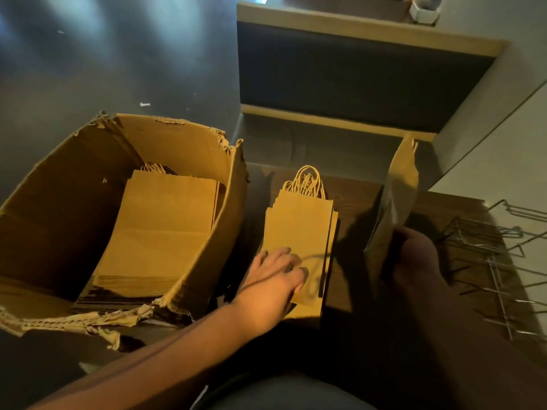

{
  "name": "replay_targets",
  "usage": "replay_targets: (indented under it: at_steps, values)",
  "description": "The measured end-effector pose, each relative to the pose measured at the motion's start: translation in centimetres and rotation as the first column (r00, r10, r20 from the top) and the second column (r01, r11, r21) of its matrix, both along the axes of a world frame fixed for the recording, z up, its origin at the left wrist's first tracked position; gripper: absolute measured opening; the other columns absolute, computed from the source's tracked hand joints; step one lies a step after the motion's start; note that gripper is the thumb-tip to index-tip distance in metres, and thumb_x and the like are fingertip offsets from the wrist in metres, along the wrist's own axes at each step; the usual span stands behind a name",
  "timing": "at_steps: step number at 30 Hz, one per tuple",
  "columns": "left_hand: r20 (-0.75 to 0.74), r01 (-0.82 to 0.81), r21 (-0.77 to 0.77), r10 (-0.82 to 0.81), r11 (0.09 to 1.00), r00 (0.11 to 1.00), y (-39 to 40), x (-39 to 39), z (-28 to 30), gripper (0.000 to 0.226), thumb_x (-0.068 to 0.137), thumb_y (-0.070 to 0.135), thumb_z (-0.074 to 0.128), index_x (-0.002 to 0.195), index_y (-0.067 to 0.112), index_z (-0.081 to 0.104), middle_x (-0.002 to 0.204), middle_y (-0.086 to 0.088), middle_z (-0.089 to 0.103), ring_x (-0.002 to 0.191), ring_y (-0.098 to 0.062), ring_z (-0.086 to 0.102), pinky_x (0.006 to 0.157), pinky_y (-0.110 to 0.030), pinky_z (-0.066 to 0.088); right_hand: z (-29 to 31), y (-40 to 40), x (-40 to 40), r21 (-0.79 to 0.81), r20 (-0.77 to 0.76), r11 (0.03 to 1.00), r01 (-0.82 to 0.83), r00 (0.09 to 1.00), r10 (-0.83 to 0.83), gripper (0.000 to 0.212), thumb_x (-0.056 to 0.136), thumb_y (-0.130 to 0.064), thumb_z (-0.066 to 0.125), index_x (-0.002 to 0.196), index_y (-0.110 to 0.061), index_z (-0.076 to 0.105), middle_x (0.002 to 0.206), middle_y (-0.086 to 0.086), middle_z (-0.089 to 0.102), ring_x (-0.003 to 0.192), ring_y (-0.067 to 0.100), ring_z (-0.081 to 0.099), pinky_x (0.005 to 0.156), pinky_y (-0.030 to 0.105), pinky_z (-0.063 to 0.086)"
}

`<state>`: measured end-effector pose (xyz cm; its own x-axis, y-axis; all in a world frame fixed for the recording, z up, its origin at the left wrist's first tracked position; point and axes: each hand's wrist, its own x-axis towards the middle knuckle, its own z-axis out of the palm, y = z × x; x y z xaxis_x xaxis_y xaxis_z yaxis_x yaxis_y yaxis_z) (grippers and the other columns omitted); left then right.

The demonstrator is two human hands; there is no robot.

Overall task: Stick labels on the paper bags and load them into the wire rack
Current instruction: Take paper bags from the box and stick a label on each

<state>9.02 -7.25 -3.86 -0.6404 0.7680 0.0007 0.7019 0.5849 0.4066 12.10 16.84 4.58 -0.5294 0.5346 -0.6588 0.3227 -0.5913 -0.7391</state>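
A stack of flat brown paper bags (299,229) with twisted handles lies on the dark wooden table (355,202). My left hand (275,279) rests on the near end of this stack, fingers spread fairly straight. My right hand (414,255) grips the lower edge of one paper bag (399,190), held upright and edge-on above the table. The wire rack (497,255) lies on the table just right of that hand. No label is visible.
A torn cardboard box (118,220) at the left holds more flat paper bags (165,220). A bench seat with a dark cushion (355,69) stands beyond the table. A pale wall or counter (503,143) runs along the right. Dark floor lies at the far left.
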Motion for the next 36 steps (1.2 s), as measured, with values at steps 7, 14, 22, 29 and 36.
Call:
replay_targets:
  at_steps: [7,14,22,29,36]
  values:
    - [0.242,0.157,-0.191,-0.109,0.969,0.964,-0.4,-0.6,-2.2,0.05,0.085,0.058,0.065,0.128,0.035,0.053,0.163,0.008,0.016,0.154,-0.019,-0.009,0.122,-0.058,-0.004,-1.6,-2.1,0.1,0.194,0.123,0.949,-0.247,0.966,0.226,0.027,0.099,-0.016,0.045,0.122,-0.019,0.06,0.118,0.009,0.061,0.105,0.029,0.061,0.089,0.052,0.052]
    - [0.399,-0.523,0.268,0.401,0.809,0.825,-1.1,-1.3,-2.2,0.032,0.092,0.008,0.055,0.12,0.022,0.063,0.146,0.008,0.036,0.142,-0.008,0.03,0.121,-0.023,0.018,-4.4,-4.8,-0.8,0.352,0.239,0.818,-0.456,0.888,0.392,0.038,0.099,-0.014,0.049,0.136,-0.025,0.048,0.122,0.001,0.061,0.099,0.015,0.061,0.081,0.035,0.053]
    - [0.804,-0.527,-0.2,0.445,0.826,0.393,-0.5,-1.5,-1.8,0.057,0.093,0.039,0.057,0.145,0.046,0.035,0.144,0.01,0.048,0.133,-0.019,0.047,0.11,-0.033,0.036,-7.3,-7.2,-0.1,0.556,0.634,0.231,-0.798,0.587,0.504,0.078,0.091,-0.029,0.068,0.155,-0.02,0.024,0.147,0.009,0.034,0.132,0.021,0.042,0.102,0.025,0.034]
    - [0.776,-0.553,-0.206,0.479,0.807,0.41,-0.5,-1.5,-2.4,0.083,0.091,0.027,0.062,0.157,0.037,0.011,0.156,0.004,0.036,0.14,-0.019,0.038,0.11,-0.027,0.032,-11.0,-6.7,0.0,0.248,0.454,0.725,-0.643,0.738,0.499,0.099,0.068,-0.042,0.085,0.15,-0.034,0.029,0.145,0.001,0.051,0.129,0.028,0.051,0.106,0.054,0.043]
    - [0.902,-0.714,-0.208,0.413,0.669,0.124,-0.4,-2.8,-3.9,0.102,0.09,0.033,0.069,0.159,0.033,-0.006,0.16,0.006,0.033,0.144,-0.018,0.036,0.114,-0.031,0.029,-12.2,-5.5,-1.5,0.022,0.332,0.826,-0.563,0.784,0.525,0.079,0.075,-0.026,0.082,0.142,-0.036,0.04,0.133,0.002,0.06,0.117,0.031,0.059,0.099,0.059,0.048]
